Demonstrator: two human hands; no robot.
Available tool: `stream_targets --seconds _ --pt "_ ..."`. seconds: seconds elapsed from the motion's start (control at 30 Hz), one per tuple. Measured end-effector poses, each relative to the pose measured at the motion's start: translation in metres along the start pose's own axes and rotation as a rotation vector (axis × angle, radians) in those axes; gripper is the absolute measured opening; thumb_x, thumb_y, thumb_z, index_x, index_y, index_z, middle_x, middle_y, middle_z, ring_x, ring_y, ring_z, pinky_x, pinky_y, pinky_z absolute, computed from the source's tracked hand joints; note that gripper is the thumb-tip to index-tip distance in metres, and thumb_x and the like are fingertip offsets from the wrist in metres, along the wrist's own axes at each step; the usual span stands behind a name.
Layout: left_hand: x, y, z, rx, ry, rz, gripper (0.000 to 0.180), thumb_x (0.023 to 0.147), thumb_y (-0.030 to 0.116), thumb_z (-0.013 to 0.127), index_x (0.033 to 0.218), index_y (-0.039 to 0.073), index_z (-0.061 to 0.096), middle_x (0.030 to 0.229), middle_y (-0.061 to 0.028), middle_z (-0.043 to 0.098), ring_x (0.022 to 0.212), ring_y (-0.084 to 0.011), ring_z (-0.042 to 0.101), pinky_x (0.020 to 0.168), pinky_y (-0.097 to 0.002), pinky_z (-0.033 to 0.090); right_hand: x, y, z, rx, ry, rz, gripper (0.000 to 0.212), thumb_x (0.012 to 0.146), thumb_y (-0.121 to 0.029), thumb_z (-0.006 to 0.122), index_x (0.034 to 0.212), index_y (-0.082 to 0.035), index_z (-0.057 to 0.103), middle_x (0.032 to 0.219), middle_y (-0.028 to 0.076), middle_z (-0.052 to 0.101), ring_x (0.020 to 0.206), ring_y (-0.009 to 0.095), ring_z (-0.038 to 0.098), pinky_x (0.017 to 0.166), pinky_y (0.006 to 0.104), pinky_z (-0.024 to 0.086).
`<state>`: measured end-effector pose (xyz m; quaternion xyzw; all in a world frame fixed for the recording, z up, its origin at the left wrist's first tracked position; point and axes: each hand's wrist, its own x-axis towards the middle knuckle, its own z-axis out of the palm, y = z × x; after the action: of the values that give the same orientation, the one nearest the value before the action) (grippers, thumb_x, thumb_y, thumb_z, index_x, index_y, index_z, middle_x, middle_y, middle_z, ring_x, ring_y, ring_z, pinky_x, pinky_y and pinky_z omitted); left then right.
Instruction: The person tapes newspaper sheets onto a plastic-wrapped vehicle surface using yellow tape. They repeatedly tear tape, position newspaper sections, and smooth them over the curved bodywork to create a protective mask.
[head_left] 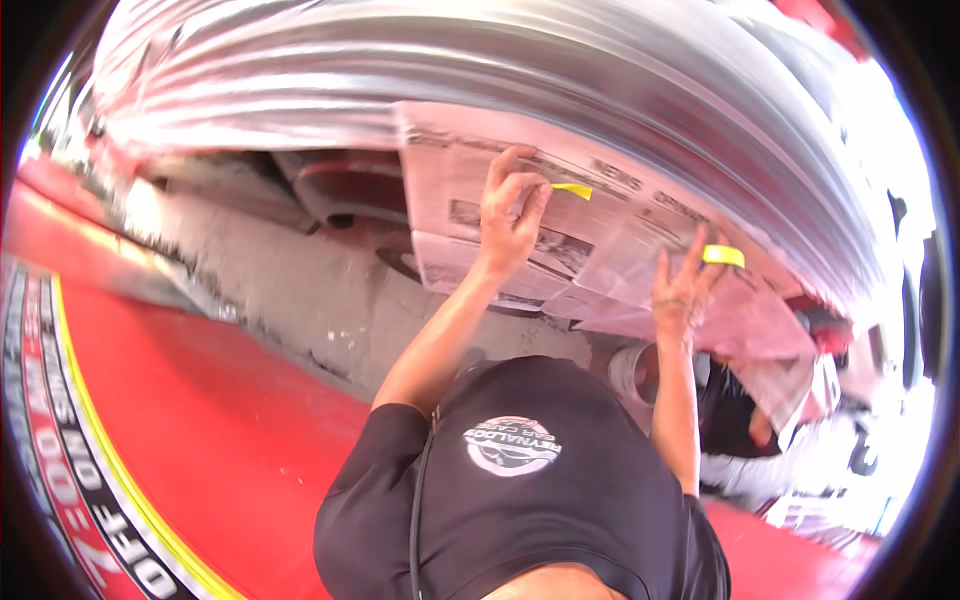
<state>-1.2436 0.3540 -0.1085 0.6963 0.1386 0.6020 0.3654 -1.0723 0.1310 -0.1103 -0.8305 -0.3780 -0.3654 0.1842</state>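
A sheet of newspaper (465, 225) hangs along the lower edge of silvery plastic sheeting (480, 70) that covers a vehicle. My left hand (512, 215) is in front of the paper, thumb and forefinger closed at the end of a short strip of yellow tape (572, 190). Farther right, my right hand (685, 285) rests against the newspaper with its fingers spread. A second yellow tape strip (723, 256) lies at those fingertips; whether it sticks to the paper or to a finger, I cannot tell.
Below the paper, a dark wheel (350, 190) shows in part. A grey bucket (630, 372) stands beside my right forearm. At the right, another person's hand (760, 428) appears near pale paper. A red panel with a lettered border (230, 410) lies at the left.
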Motion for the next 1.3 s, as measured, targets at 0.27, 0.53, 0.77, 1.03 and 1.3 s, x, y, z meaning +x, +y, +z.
stream_targets --seconds 0.27,0.53,0.77,1.03,1.3 --pt "0.006 -0.071 -0.067 -0.769 0.606 -0.497 0.016 0.098 0.013 0.069 0.101 0.001 0.059 0.094 -0.0082 0.066 0.080 -0.0183 0.066 0.074 -0.0346 0.059 0.014 -0.007 -0.001 0.023 0.031 -0.121 0.075 0.089 -0.028 0.073 0.152 -0.006 0.040 0.147 0.027 0.038 0.135 0.049 0.038 0.108 0.0591 0.035" --pt "0.014 -0.076 -0.069 -0.983 0.846 -0.575 0.019 0.097 0.012 0.070 0.104 0.002 0.056 0.100 -0.0137 0.067 0.085 -0.0239 0.068 0.075 -0.0428 0.061 0.015 -0.013 0.000 -0.011 0.033 -0.093 0.077 0.090 -0.028 0.072 0.154 -0.005 0.036 0.147 0.030 0.036 0.135 0.051 0.036 0.111 0.0602 0.032" --pt "0.021 -0.067 -0.081 -1.001 0.688 -0.524 0.013 0.096 0.013 0.070 0.103 0.008 0.061 0.101 -0.0109 0.070 0.093 -0.0227 0.067 0.081 -0.0422 0.056 0.015 -0.014 -0.001 -0.013 0.029 -0.088 0.079 0.090 -0.028 0.072 0.155 -0.005 0.034 0.148 0.030 0.035 0.137 0.051 0.035 0.112 0.0608 0.030" --pt "-0.009 -0.070 -0.098 -0.873 0.759 -0.517 0.011 0.098 0.012 0.068 0.100 0.006 0.059 0.098 -0.0079 0.068 0.093 -0.0215 0.069 0.080 -0.0419 0.059 0.014 -0.017 0.000 -0.063 -0.004 -0.059 0.082 0.089 -0.031 0.072 0.156 -0.005 0.033 0.148 0.032 0.035 0.136 0.051 0.035 0.111 0.0609 0.031" --pt "-0.068 -0.077 -0.086 -0.925 0.889 -0.823 0.021 0.098 0.019 0.070 0.106 0.006 0.056 0.099 -0.0081 0.066 0.092 -0.0208 0.065 0.081 -0.0412 0.057 0.018 -0.024 -0.002 -0.075 -0.016 -0.061 0.085 0.090 -0.036 0.071 0.157 -0.004 0.030 0.147 0.034 0.034 0.135 0.051 0.034 0.111 0.0617 0.028"
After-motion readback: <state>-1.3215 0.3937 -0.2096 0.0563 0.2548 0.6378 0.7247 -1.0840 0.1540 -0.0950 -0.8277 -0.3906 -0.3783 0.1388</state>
